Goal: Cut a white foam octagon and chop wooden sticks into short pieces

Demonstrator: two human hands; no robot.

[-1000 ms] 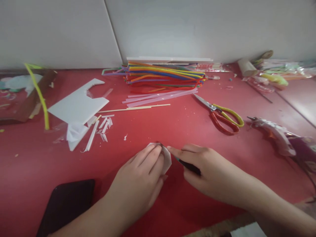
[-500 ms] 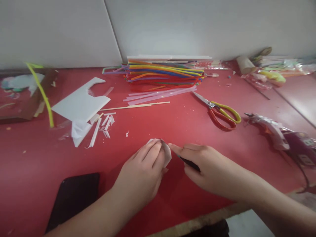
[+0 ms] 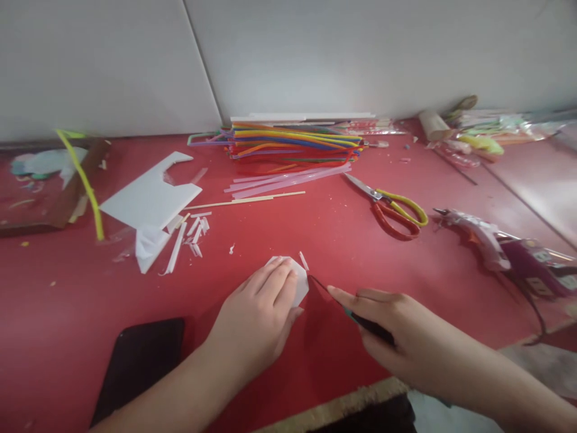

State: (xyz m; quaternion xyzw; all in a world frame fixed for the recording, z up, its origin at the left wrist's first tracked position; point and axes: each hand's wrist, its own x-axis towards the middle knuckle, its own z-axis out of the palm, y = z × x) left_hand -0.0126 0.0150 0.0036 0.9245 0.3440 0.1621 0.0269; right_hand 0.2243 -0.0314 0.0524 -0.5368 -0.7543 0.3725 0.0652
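Observation:
My left hand (image 3: 256,313) lies flat with its fingers pressed down on a small white foam piece (image 3: 301,286) on the red table (image 3: 324,234). My right hand (image 3: 392,337) is closed around a thin dark craft knife (image 3: 356,316). The blade tip points at the foam piece's right edge. A tiny white sliver (image 3: 304,260) lies just beyond the piece.
A white foam sheet (image 3: 151,195) with offcut strips (image 3: 192,231) lies at the left. Coloured straws (image 3: 293,144) are stacked by the wall. Red-and-yellow scissors (image 3: 392,207), a glue gun (image 3: 491,240), a wooden stick (image 3: 246,200) and a black phone (image 3: 139,361) are nearby.
My right hand has drawn the knife back toward me and to the right, away from the foam piece. A small white sliver now lies free beside it. My left hand stayed put.

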